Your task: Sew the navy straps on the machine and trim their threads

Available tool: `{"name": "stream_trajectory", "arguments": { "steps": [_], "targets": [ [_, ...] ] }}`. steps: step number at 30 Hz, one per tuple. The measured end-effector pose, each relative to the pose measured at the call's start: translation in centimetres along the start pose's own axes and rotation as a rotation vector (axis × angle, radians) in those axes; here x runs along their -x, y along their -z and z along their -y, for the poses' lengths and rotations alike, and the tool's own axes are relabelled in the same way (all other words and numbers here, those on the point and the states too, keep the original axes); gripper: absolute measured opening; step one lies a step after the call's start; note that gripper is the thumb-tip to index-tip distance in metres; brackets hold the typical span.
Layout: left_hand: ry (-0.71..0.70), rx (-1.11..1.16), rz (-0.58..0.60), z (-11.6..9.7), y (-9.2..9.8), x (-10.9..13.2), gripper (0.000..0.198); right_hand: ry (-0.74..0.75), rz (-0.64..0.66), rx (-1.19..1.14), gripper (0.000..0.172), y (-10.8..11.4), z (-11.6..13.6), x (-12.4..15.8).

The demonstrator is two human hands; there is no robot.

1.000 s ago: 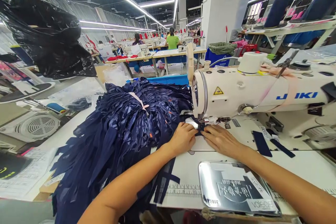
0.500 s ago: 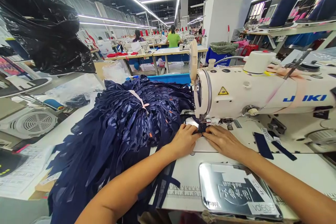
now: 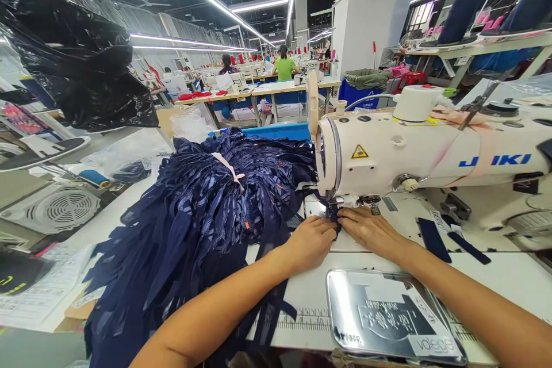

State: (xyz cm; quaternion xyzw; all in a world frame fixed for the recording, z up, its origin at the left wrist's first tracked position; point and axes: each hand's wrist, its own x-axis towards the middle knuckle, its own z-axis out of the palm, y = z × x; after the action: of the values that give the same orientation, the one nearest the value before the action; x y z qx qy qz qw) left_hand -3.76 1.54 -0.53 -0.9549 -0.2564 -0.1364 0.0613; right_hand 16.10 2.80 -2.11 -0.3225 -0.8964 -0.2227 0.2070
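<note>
A dark navy fabric piece (image 3: 334,226) lies under the needle area of a white JUKI sewing machine (image 3: 388,152). My left hand (image 3: 311,243) grips its left side, fingers bent and pressed together. From the right, my right hand (image 3: 371,234) pinches the fabric edge close to the presser foot; its fingertips are partly hidden by the machine head. A large bundle of navy strips (image 3: 228,195), tied with a pale pink band (image 3: 227,167), spreads over the table to the left of my hands.
A shiny metal tin lid (image 3: 388,313) lies at the table's front edge beside a printed ruler (image 3: 304,319). Navy scraps (image 3: 433,240) rest right of my right hand. A black plastic bag (image 3: 81,57) hangs at upper left. Other people sit at distant machines.
My left hand has shifted slightly toward me, and the navy fabric between my hands has come nearer with it. My right hand stays close to the presser foot. The view has tilted a little.
</note>
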Motion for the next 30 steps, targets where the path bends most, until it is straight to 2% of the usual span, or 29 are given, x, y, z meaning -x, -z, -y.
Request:
{"name": "stream_trajectory", "arguments": {
  "steps": [5, 11, 23, 30],
  "targets": [
    [0.069, -0.047, 0.026, -1.0, -0.7, -0.6, 0.014, 0.035, -0.033, -0.057, 0.023, -0.1, -0.9, -0.3],
    [0.103, -0.051, 0.063, -1.3, -0.8, -0.9, 0.015, 0.058, -0.053, -0.159, 0.03, -0.8, -1.5, -0.3],
    [0.142, -0.069, 0.058, -1.3, -1.1, -1.2, 0.017, 0.014, 0.013, -0.168, 0.027, -0.6, -1.6, -0.5],
    [0.16, -0.096, 0.008, -1.1, -1.5, -1.5, 0.019, 0.005, 0.01, -0.097, 0.028, -0.3, -1.5, -0.7]
  ]
}}
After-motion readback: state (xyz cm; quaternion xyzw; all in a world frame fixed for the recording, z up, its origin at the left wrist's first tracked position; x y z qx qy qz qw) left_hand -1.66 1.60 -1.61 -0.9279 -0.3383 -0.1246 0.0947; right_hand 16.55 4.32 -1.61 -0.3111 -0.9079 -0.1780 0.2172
